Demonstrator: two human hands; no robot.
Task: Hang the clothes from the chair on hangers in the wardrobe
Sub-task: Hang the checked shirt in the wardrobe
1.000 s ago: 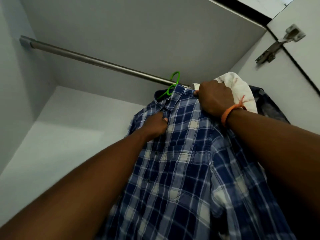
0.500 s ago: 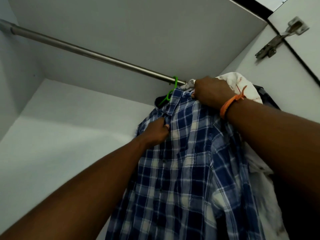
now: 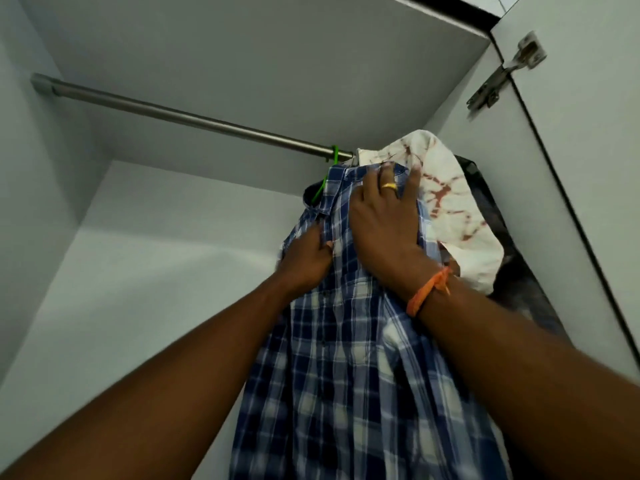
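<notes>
2 bare hands are working on a blue plaid shirt (image 3: 349, 358) inside a white wardrobe (image 3: 207, 64), seen from the head camera looking up; the shirt is hanging from a green hanger (image 3: 327, 174) whose hook is sitting on the metal rail (image 3: 180, 116) near its right end. The left hand (image 3: 306, 259) is pinching the shirt's front edge just below the collar, thumb and fingers curled onto the cloth; the right hand (image 3: 382, 220) is lying flat over the collar and upper chest, fingers spread and fairly straight, pressing the fabric rather than clutching it; 1 gold ring (image 3: 390, 186) is showing on a finger and an orange band (image 3: 427, 291) is circling that wrist. Just beside the shirt, to its right, a white garment with reddish marks (image 3: 450, 209) is hanging, touching it; behind that, a dark garment (image 3: 512, 271) is hanging against the side wall; 1 metal hinge (image 3: 502, 74) is sitting on the door at upper right.
</notes>
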